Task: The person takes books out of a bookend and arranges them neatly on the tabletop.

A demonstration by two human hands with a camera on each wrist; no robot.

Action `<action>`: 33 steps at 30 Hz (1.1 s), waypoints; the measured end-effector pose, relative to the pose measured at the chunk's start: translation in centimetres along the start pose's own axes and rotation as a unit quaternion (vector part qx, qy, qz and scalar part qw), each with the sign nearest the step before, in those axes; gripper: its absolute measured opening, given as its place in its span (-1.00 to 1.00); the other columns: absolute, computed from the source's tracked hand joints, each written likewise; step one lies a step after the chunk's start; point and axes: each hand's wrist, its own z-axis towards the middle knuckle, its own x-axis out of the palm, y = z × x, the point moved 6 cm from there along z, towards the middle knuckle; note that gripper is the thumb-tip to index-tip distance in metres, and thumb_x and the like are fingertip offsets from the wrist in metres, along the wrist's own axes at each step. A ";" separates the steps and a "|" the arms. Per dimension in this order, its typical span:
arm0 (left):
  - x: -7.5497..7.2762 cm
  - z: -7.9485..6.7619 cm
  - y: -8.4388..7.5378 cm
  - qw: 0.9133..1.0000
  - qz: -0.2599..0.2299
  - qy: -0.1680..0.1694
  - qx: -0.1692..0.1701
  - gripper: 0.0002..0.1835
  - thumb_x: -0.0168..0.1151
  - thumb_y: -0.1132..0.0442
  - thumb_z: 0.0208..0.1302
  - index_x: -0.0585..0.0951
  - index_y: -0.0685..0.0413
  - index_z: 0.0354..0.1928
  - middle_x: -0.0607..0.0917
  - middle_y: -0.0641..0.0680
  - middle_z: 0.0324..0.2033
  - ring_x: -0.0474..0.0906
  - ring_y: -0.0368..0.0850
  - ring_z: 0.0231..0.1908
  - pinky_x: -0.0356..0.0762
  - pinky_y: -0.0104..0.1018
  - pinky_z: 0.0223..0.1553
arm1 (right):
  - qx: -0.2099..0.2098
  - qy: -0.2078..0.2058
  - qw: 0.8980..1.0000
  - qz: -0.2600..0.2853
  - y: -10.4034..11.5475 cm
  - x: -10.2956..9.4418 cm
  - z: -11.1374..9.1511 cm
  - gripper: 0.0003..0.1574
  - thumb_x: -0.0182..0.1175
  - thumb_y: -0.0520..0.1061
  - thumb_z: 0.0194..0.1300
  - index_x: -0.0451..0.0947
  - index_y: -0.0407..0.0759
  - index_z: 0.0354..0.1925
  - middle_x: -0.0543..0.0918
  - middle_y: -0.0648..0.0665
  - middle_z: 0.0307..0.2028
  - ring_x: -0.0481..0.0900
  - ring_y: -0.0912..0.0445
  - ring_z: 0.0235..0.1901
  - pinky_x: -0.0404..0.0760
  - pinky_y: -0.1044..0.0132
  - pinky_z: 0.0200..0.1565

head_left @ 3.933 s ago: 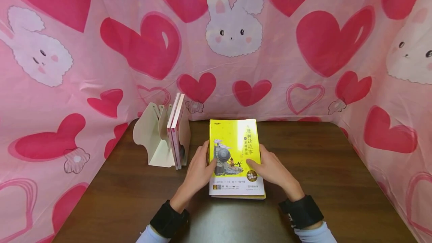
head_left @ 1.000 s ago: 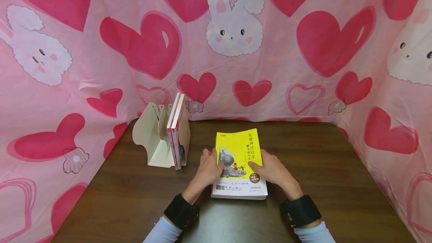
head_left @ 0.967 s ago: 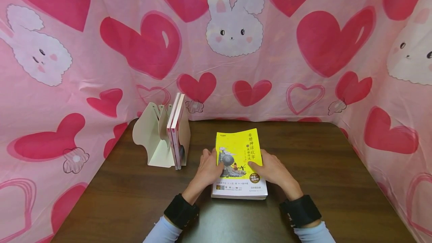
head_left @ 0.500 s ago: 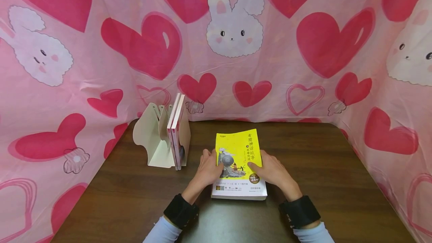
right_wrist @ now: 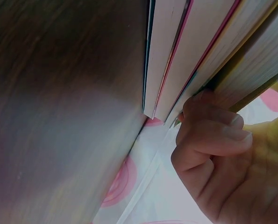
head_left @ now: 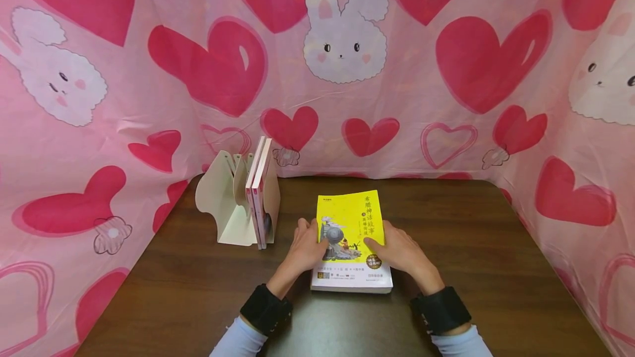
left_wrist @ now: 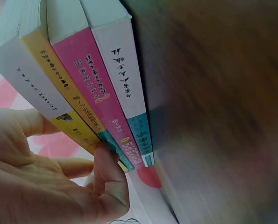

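Observation:
A yellow and white paperback book (head_left: 347,236) lies on top of a stack in front of me. Its title runs down the right side of the cover, beside a drawing of a round shield. My left hand (head_left: 305,247) grips its left side, thumb on the cover; the left wrist view shows fingers curled at the spines. Gripping the right side is my right hand (head_left: 404,247), thumb also on the cover, its fingers (right_wrist: 213,135) bent against the page edges. Below it come a yellow-spined book (left_wrist: 59,70), a pink-spined book (left_wrist: 94,77) and a white and teal book (left_wrist: 122,70) on the table.
A cream desktop bookrack (head_left: 213,197) stands left of my left hand, with two thin pink-spined books (head_left: 258,197) upright at its right end. The dark wooden table (head_left: 471,236) ends at a pink heart-patterned curtain (head_left: 407,70) on the back and sides.
Compared with several seconds ago, the yellow book sits nearer to me and its far edge slants. My left hand has shifted right with it. Over the last second both hands stay nearly still.

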 end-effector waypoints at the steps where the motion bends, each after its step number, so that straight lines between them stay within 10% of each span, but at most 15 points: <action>1: 0.0 0.0 0.0 1.000 0.000 0.000 0.001 -0.24 0.27 0.24 0.47 0.22 0.51 0.53 0.27 0.18 -0.07 0.27 0.12 0.00 0.31 -0.02 -0.05 | 0.000 0.000 1.000 0.000 0.0 0.0 0.0 -0.06 0.35 0.23 0.40 0.26 -0.24 0.46 0.63 -0.05 -0.12 0.58 0.05 -0.19 0.58 0.02 -0.11; 33: 0.0 0.1 0.0 1.000 -0.003 0.004 0.014 -0.23 0.24 0.25 0.49 0.16 0.49 0.55 0.26 0.17 -0.07 0.27 0.12 0.01 0.30 -0.06 -0.07 | 0.008 0.011 1.000 -0.012 0.7 0.4 -0.4 -0.18 0.32 0.14 0.46 0.26 -0.31 0.39 0.57 -0.07 -0.28 0.56 0.05 -0.33 0.54 0.12 -0.28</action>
